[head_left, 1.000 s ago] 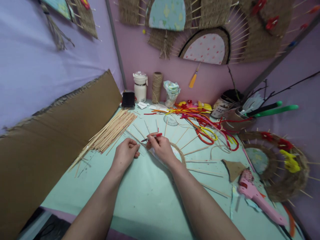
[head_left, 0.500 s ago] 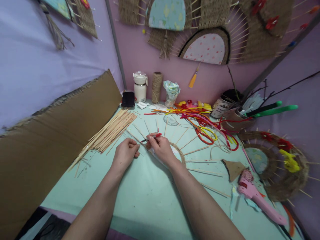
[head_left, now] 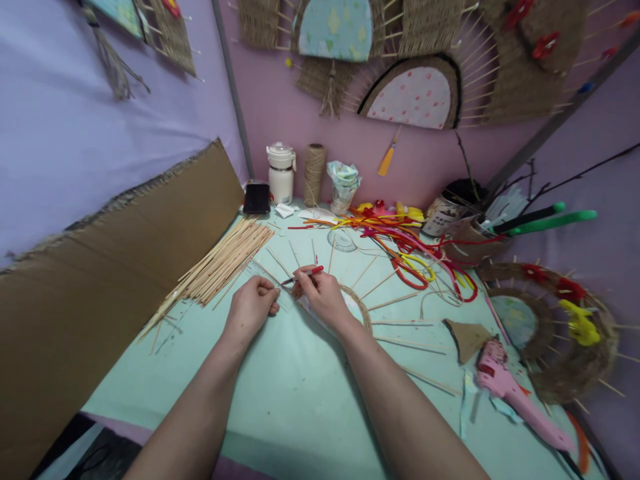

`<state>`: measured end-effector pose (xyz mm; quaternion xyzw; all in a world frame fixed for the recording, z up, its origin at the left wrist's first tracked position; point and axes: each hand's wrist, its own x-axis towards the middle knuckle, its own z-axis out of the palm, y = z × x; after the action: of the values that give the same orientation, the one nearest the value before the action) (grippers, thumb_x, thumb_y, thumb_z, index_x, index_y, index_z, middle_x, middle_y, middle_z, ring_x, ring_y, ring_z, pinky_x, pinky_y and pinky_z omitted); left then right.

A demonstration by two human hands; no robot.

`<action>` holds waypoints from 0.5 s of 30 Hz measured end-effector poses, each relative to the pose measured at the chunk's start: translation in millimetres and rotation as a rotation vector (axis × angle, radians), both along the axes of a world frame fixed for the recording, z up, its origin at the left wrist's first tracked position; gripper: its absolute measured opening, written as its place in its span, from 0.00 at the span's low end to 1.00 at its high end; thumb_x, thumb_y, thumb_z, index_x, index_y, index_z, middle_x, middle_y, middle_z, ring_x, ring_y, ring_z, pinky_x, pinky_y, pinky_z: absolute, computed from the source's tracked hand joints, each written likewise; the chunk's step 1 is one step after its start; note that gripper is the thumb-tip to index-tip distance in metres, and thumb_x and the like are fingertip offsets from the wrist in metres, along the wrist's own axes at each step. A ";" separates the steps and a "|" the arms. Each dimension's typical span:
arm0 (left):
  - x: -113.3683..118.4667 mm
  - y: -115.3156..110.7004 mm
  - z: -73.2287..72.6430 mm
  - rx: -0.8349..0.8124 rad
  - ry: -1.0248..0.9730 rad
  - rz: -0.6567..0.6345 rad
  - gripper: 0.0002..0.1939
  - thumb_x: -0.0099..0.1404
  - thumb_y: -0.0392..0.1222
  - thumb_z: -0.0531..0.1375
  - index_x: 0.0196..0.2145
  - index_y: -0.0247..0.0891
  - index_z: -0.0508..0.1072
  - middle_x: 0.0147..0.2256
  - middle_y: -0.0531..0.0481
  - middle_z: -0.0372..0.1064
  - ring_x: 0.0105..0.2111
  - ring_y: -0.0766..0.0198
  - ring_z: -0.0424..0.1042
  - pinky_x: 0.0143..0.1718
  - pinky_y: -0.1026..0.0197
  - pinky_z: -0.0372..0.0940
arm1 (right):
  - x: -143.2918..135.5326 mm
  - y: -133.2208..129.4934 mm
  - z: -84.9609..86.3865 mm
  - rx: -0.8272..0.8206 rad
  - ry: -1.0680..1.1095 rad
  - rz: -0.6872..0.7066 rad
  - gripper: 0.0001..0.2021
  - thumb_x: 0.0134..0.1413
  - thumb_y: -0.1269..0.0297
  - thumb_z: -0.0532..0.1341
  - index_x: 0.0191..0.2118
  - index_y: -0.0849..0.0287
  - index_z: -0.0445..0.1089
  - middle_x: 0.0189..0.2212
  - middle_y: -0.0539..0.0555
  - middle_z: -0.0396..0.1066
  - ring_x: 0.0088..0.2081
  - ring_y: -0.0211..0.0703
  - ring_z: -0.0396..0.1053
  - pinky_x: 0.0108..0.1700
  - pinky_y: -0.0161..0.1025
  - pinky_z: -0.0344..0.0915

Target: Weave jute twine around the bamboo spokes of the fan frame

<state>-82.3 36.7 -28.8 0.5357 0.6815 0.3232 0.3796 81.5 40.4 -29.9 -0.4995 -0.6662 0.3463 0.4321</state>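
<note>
My right hand [head_left: 323, 297] grips a red pen [head_left: 313, 271], its dark tip pointing left toward my other hand. Fingers pinched together, my left hand [head_left: 253, 303] is just left of the pen tip; what it holds is too small or hidden to make out. Under my right hand and forearm lies a half-round piece with a twine-wrapped rim [head_left: 367, 310], partly covered. Thin wooden sticks [head_left: 395, 301] fan out from that rim like rays, and some end close to my fingers.
A pile of wooden sticks [head_left: 230, 260] lies at left beside a cardboard panel [head_left: 125, 267]. Behind are a white bottle [head_left: 281, 177], a twine spool [head_left: 314, 177] and colourful cords [head_left: 400, 243] with scissors [head_left: 413, 267]. At right lie a pink glue gun [head_left: 520, 400] and a woven piece [head_left: 575, 353].
</note>
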 end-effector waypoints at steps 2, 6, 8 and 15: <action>-0.2 0.0 -0.2 -0.001 0.002 -0.005 0.09 0.53 0.46 0.60 0.29 0.40 0.66 0.18 0.54 0.69 0.18 0.64 0.70 0.24 0.63 0.62 | 0.1 0.0 0.3 -0.009 0.005 -0.018 0.20 0.61 0.55 0.51 0.24 0.60 0.71 0.24 0.52 0.73 0.28 0.40 0.70 0.33 0.34 0.61; 0.1 -0.4 0.1 0.002 0.014 -0.008 0.08 0.53 0.46 0.60 0.29 0.40 0.66 0.18 0.54 0.69 0.19 0.63 0.71 0.24 0.63 0.63 | 0.2 0.1 1.3 0.003 0.021 -0.005 0.20 0.61 0.56 0.51 0.25 0.60 0.71 0.26 0.52 0.74 0.28 0.39 0.70 0.33 0.34 0.61; 0.6 -0.7 0.5 0.001 0.006 -0.001 0.09 0.53 0.45 0.60 0.29 0.40 0.66 0.19 0.54 0.69 0.19 0.63 0.72 0.24 0.63 0.63 | 0.1 0.3 1.4 0.006 0.006 -0.003 0.20 0.61 0.56 0.51 0.25 0.60 0.71 0.26 0.52 0.74 0.28 0.39 0.69 0.33 0.34 0.61; 1.5 -1.7 3.0 0.002 -0.005 -0.007 0.09 0.53 0.46 0.60 0.30 0.39 0.66 0.19 0.54 0.69 0.20 0.63 0.72 0.25 0.62 0.64 | 0.0 0.5 1.1 0.013 0.006 -0.005 0.19 0.62 0.56 0.51 0.27 0.60 0.71 0.27 0.52 0.74 0.29 0.38 0.70 0.33 0.33 0.61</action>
<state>-80.9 35.0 -25.8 0.5378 0.6782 0.3240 0.3818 81.4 40.9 -28.8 -0.4973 -0.6658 0.3422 0.4386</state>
